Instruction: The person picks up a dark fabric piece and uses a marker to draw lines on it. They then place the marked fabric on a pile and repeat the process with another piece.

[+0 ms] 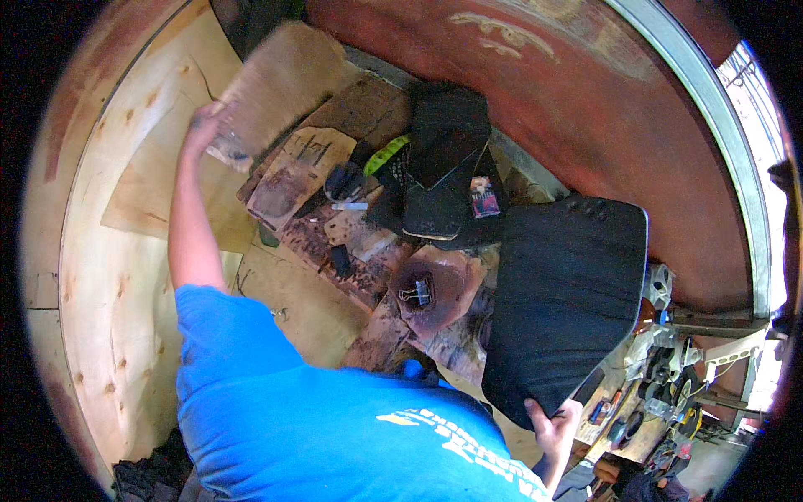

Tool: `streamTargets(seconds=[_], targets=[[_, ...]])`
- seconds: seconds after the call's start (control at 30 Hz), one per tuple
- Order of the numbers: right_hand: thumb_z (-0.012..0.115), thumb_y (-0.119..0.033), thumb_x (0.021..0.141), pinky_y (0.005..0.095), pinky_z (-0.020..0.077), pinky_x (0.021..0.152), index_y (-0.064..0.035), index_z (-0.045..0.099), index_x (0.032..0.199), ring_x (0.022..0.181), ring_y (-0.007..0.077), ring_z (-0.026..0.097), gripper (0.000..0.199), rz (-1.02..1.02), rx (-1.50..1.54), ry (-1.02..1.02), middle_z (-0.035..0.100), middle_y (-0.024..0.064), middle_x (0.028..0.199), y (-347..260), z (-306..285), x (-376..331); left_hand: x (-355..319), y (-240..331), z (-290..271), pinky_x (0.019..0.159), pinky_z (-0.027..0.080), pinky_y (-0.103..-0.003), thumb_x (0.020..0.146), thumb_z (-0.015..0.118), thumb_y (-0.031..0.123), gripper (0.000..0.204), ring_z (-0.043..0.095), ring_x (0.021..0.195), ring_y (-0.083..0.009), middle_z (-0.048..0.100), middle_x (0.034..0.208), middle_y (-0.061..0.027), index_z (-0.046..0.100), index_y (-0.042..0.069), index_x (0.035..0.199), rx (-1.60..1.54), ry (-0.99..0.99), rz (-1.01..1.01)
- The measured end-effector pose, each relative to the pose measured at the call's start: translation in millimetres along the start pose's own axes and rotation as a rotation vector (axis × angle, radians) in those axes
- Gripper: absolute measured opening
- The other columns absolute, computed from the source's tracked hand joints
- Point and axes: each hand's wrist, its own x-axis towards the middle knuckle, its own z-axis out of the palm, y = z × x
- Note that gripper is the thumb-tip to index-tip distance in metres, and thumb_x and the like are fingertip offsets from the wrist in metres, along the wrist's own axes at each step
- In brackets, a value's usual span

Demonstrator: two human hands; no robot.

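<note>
My left hand [205,127], arm stretched out to the far left, is closed on the edge of a stiff brown sheet [288,79] like cardboard or thin board. That sheet is smeared by motion, and some of my fingers are hard to make out. At the lower right my right hand [554,425] grips the bottom corner of a large flat black panel [565,293], thumb on top and other fingers mostly hidden. The panel has rounded corners, a pale edge and a few small dark marks near its top.
A stained brown work surface [368,284] carries a binder clip [416,291], a marked brown template [301,171], smaller black panels [447,134] and a small colourful packet [483,198]. Plywood [134,276] lines the left, a reddish wall [602,109] the far side. Tools crowd a bench [640,431] at right.
</note>
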Motion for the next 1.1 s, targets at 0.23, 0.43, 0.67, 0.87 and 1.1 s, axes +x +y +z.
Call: streamTargets(seconds=[0.23, 0.43, 0.67, 0.87, 1.1], targets=[[0.084, -0.008, 0.08, 0.0331, 0.052, 0.084, 0.0006, 0.075, 0.096, 0.089, 0.0129, 0.067, 0.02, 0.02, 0.57, -0.064, 0.076, 0.0034, 0.093, 26, -15, -56, -161, 104, 1, 0.099, 0.048, -0.036, 0.099, 0.069, 0.041, 0.047, 0.062, 0.109, -0.0143, 0.072, 0.116, -0.0064, 0.068, 0.003, 0.127, -0.806, 0.294, 0.03], [0.084, -0.013, 0.081, 0.0369, 0.0507, 0.094, 0.0005, 0.068, 0.119, 0.101, 0.0181, 0.066, 0.044, -0.022, 1.073, 0.221, 0.073, 0.0066, 0.114, 95, -25, -161, -362, 211, 152, 0.081, 0.051, -0.027, 0.1, 0.066, 0.015, 0.015, 0.064, 0.087, -0.0105, 0.074, 0.097, -0.0034, 0.075, 0.004, 0.105, -0.914, -0.137, 0.385], [0.084, -0.014, 0.082, 0.0381, 0.0531, 0.096, 0.0035, 0.064, 0.123, 0.1, 0.0217, 0.069, 0.049, 0.121, 1.23, 0.711, 0.072, 0.0111, 0.114, 180, -32, -335, -678, 322, 293, 0.055, 0.033, -0.025, 0.101, 0.069, 0.03, 0.033, 0.043, 0.061, -0.0028, 0.059, 0.068, 0.0081, 0.066, 0.008, 0.076, -0.988, -0.823, 0.432], [0.084, -0.016, 0.085, 0.0355, 0.0551, 0.088, 0.0037, 0.069, 0.115, 0.096, 0.0178, 0.069, 0.039, 0.262, 1.271, 0.918, 0.074, 0.0099, 0.108, 247, -11, -497, -875, 342, 348, 0.069, 0.044, -0.025, 0.107, 0.059, 0.028, 0.03, 0.054, 0.078, -0.0052, 0.066, 0.089, 0.0032, 0.069, 0.0, 0.101, -0.992, -1.478, 0.446], [0.084, -0.017, 0.087, 0.0338, 0.0533, 0.088, 0.0017, 0.072, 0.113, 0.096, 0.0149, 0.067, 0.034, 0.357, 1.233, 1.251, 0.074, 0.0058, 0.107, 279, -2, -692, -1073, 364, 359, 0.084, 0.053, -0.029, 0.108, 0.056, 0.028, 0.037, 0.067, 0.095, -0.0119, 0.073, 0.11, -0.0071, 0.067, -0.004, 0.122, -0.862, -1.933, 0.456]])
